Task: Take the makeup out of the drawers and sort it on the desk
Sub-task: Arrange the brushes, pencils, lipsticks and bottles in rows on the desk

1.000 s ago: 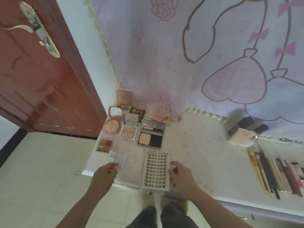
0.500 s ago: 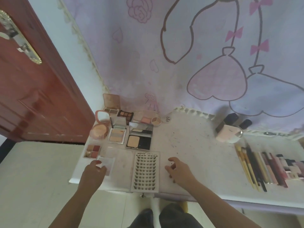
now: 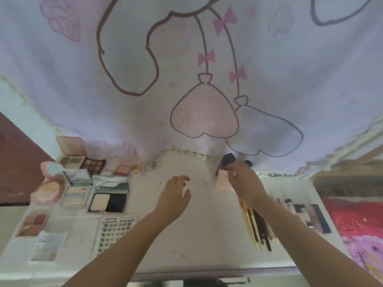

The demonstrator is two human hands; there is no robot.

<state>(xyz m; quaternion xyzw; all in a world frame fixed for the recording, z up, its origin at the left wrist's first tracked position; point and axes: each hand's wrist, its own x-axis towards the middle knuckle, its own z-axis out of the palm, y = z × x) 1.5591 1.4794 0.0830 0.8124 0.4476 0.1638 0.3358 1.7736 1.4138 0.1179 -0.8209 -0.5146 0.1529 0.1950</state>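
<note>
My left hand (image 3: 175, 194) hovers open over the bare middle of the white desk (image 3: 207, 230), fingers spread. At the back of the desk my right hand (image 3: 243, 182) curls over the pink jar (image 3: 221, 179), which it mostly hides, beside a dark bottle (image 3: 227, 160). Sorted on the left lie open palettes (image 3: 71, 160), a round pink compact (image 3: 49, 188), a black powder compact (image 3: 107, 202), a blush palette (image 3: 34, 223), a clear case (image 3: 48, 245) and a lash tray (image 3: 115, 230). Brushes (image 3: 256, 226) and tubes (image 3: 306, 214) lie in rows on the right.
A pale cloth with pink cartoon drawings (image 3: 205, 117) hangs right behind the desk. A red-brown door (image 3: 16, 175) stands at the left. A red and pink patterned fabric (image 3: 360, 226) lies past the desk's right end.
Both hands left the clear case and lash tray at the front. My left hand moved to the desk's middle; my right reached back to the pink jar. The view swung right.
</note>
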